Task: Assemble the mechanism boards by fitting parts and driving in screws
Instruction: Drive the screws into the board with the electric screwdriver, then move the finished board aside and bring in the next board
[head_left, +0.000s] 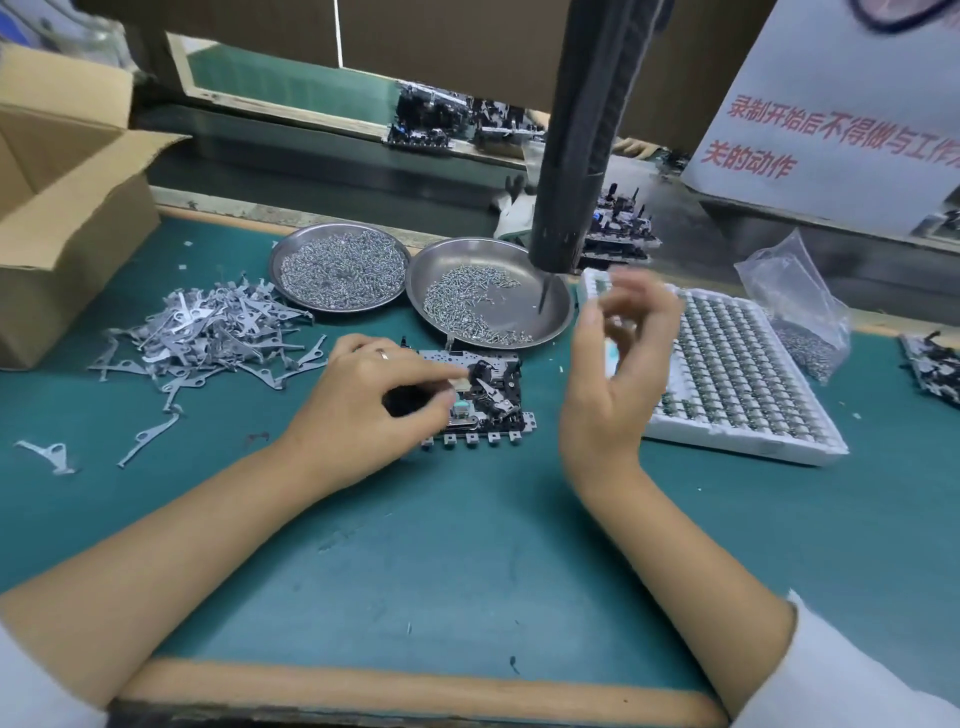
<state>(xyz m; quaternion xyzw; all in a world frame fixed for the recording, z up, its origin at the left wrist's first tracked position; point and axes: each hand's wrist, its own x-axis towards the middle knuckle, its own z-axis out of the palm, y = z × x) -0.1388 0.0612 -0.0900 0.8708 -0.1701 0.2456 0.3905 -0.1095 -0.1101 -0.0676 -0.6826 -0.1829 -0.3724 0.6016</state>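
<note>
Since the levers (208, 332) heaped at left are thin, light stampings too many to count, each likely lifts by an edge; the left hand (374, 405) pinches a dark part onto one rigid board (483, 400) below two screw dishes (488, 293), while the right hand (618, 358) hovers, fingers loosely curled, blurred, contents indeterminate.

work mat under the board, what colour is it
Teal green, a plain mat with scuffs, seen in the head view, the only one.
</note>
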